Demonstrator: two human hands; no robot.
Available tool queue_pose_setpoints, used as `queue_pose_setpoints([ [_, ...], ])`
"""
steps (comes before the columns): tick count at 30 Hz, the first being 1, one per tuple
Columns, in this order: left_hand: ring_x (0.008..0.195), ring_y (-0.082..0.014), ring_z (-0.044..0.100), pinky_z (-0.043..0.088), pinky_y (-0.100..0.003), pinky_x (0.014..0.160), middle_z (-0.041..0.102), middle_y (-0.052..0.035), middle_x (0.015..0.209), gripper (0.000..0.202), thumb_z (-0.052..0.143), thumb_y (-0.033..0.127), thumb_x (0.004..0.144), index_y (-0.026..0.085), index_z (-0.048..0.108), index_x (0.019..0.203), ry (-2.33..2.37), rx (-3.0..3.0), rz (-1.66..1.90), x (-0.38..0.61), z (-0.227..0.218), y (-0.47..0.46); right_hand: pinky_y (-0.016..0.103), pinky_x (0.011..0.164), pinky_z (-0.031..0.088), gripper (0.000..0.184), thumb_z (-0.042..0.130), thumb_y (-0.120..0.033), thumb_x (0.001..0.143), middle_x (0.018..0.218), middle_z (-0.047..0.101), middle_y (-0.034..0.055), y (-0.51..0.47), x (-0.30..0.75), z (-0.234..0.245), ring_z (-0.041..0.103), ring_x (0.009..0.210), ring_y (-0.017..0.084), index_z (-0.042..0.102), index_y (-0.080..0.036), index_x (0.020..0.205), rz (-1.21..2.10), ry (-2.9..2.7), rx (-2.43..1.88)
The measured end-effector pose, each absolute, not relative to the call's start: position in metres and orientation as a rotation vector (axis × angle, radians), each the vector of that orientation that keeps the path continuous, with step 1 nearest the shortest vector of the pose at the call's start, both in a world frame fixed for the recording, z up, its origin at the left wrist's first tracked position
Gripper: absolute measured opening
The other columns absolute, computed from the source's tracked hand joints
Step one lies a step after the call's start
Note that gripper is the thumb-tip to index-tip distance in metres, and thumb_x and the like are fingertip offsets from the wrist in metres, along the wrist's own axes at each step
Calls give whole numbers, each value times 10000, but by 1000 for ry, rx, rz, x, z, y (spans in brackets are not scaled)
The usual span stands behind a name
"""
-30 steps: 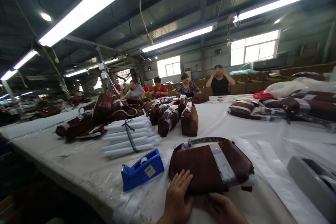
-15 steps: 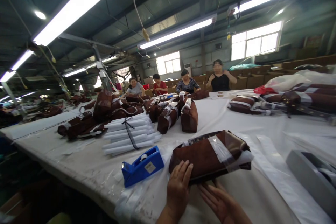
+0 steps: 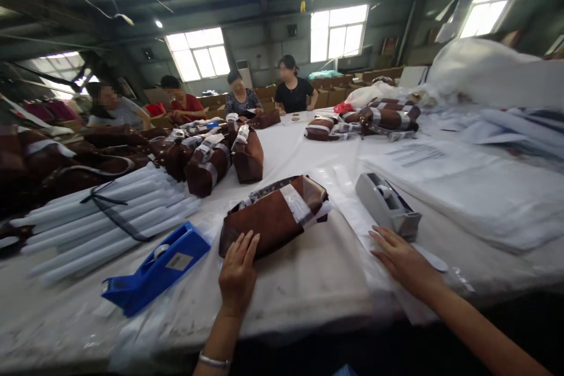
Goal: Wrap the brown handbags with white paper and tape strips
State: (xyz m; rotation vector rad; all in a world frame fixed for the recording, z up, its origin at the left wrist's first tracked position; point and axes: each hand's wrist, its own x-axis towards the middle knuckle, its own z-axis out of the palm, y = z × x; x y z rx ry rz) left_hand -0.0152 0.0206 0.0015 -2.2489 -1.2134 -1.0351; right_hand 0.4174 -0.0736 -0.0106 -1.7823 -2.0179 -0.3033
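In the head view a brown leather handbag (image 3: 259,223) lies on its side on the white-covered table, with a clear wrap band around one end. My left hand (image 3: 238,273) rests flat against the bag's near left corner, fingers stretched out. Over to the right, my right hand (image 3: 400,258) reaches over a strip of clear plastic film (image 3: 356,211), its fingers extended and holding nothing. Just beyond it stands a grey tape dispenser (image 3: 388,202). A blue tape dispenser (image 3: 156,267) sits left of the bag.
A tied stack of white rolls (image 3: 110,217) lies at left, near several brown bags (image 3: 247,155). More wrapped bags (image 3: 388,114) lie at the far right. White plastic sheets (image 3: 462,182) cover the right side. Several co-workers (image 3: 296,94) sit across the table.
My right hand has left the underside of the handbag and moved right, towards the grey dispenser. My left hand stays on the bag. The view has turned to the right.
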Motion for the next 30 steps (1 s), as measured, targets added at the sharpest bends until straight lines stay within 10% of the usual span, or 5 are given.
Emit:
queue_pose_setpoints([
  [15, 1349, -246, 511, 436, -448, 1120, 553, -24, 1452, 839, 421, -41, 804, 313, 291, 1554, -1210, -2235, -1079, -18, -1, 21, 463, 1009, 539, 298, 471, -265, 986, 1175, 733, 75, -49, 389, 35, 670, 1135, 272, 757, -203, 1043, -232, -1974, -1749],
  [23, 1341, -251, 518, 435, -444, 1114, 564, -28, 1441, 815, 442, -25, 815, 305, 311, 1548, -1234, -2216, -1111, -17, -1, 22, 348, 938, 568, 322, 485, -452, 997, 1140, 750, 4, -67, 340, 67, 704, 1063, 220, 743, -302, 1118, 511, -2143, -1565],
  [30, 1309, -246, 548, 436, -417, 1108, 596, -35, 1406, 729, 492, 14, 857, 289, 373, 1521, -1272, -2157, -1198, -18, 3, 25, 547, 1152, 363, 674, 557, -484, 941, 1486, 452, 254, -3, 320, 20, 393, 1412, 383, 492, -21, 1427, 26, -2050, -1848],
])
